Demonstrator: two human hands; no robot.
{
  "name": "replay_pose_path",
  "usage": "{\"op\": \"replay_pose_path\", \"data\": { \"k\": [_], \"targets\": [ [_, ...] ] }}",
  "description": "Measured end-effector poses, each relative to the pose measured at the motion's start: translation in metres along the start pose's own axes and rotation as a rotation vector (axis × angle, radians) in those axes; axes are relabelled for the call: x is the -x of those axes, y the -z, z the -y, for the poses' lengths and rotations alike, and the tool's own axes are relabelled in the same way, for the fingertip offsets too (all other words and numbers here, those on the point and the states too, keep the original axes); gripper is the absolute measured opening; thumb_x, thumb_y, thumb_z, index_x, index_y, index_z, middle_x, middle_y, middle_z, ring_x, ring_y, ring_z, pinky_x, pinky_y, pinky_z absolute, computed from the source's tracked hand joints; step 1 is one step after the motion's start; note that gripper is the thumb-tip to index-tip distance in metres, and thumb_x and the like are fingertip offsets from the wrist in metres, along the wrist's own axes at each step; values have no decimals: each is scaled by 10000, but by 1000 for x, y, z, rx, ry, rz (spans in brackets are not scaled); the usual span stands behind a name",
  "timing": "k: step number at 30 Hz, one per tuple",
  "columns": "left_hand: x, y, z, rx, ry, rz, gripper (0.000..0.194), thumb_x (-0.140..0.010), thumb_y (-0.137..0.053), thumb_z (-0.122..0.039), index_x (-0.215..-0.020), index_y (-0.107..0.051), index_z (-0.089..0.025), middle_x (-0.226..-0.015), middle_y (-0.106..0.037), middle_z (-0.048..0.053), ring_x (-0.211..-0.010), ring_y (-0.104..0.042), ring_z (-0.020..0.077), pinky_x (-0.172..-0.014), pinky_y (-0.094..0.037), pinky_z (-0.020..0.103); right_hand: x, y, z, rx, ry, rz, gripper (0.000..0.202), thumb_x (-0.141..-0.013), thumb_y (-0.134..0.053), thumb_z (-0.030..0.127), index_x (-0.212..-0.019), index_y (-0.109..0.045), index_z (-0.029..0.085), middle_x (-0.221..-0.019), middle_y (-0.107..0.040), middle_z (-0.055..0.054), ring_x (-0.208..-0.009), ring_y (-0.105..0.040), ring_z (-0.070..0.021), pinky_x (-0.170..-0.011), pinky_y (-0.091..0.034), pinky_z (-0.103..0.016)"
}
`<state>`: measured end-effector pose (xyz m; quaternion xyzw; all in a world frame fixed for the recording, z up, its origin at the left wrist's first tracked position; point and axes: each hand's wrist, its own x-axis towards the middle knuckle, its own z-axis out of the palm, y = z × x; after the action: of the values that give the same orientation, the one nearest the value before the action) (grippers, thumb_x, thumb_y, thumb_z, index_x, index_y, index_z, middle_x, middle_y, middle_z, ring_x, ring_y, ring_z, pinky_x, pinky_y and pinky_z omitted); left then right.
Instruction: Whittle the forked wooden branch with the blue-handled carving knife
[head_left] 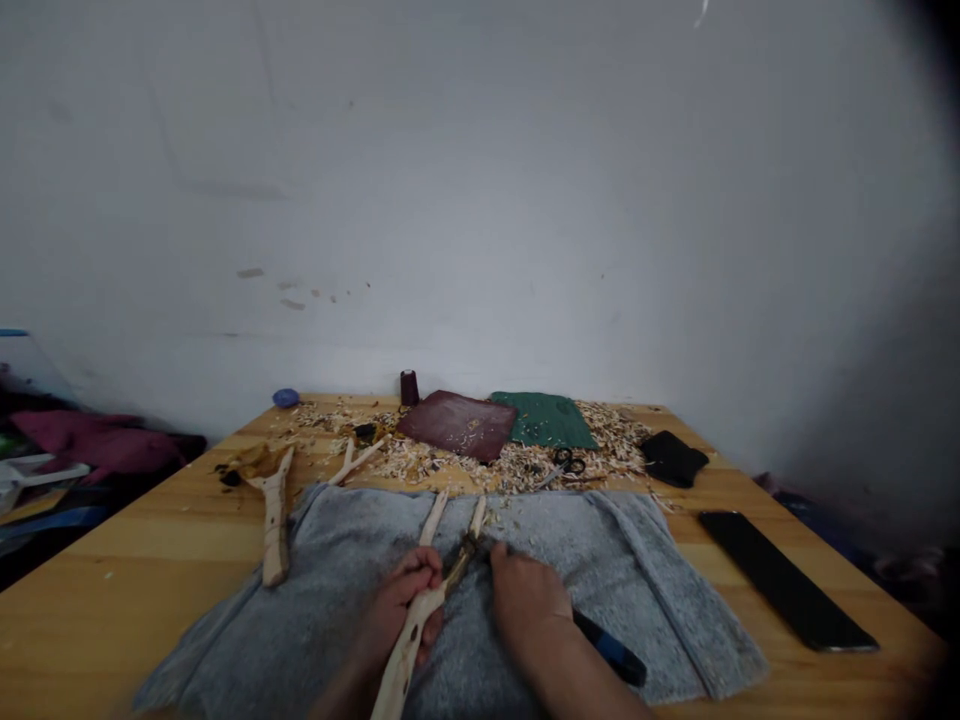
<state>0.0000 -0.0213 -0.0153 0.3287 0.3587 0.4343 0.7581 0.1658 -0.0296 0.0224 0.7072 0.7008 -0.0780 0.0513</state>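
My left hand (pixel 409 600) is wrapped round a forked, mostly peeled branch (pixel 409 645), below where its two prongs part. The prongs point away from me over a grey towel (pixel 330 570); dark bark shows along part of the right one. To the right, my right hand (pixel 527 600) is closed on a tool with a black and blue handle (pixel 611 648), which sticks out behind the palm. The tool's front end is blurred and dark near the right prong, so I cannot tell its shape or whether it touches the wood.
Another forked branch (pixel 275 525) lies left of the towel. Wood shavings (pixel 427 460) surround maroon (pixel 457 425) and green sheets (pixel 546 420), scissors (pixel 561 466) and a thread spool (pixel 409 388). A black cloth (pixel 673 459) and a flat black slab (pixel 784 580) lie right.
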Motion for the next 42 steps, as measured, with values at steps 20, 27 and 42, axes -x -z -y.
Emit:
{"op": "replay_pose_path", "data": {
  "k": [20,27,42],
  "targets": [
    [0,-5,0,-118,24,6,256,-747,-581,-439,-800,-431,-238,-348,-489,-78,-217,-376,92,-254,-244,149,-26,-6,17,54,-65,-163,326,-879,-331,39,-1039,-610,94,-923,-664,-223,-848,-677,-279,-661,-510,-378],
    [-1,-5,4,-83,7,-30,247,-736,-595,-424,-799,-438,-245,-378,-491,-95,-211,-371,88,-227,-269,154,-43,-2,16,53,-56,-171,370,-870,-297,27,-1088,-592,84,-973,-654,-231,-897,-662,-297,-689,-502,-416],
    [-1,-3,10,-38,-31,-25,278,-720,-624,-411,-839,-441,-239,-497,-514,-92,-216,-394,80,-216,-255,160,-6,8,-10,-35,50,38,441,-810,-370,47,-1187,-567,162,-979,-699,-139,-912,-665,-266,-729,-495,-366]
  ]
}}
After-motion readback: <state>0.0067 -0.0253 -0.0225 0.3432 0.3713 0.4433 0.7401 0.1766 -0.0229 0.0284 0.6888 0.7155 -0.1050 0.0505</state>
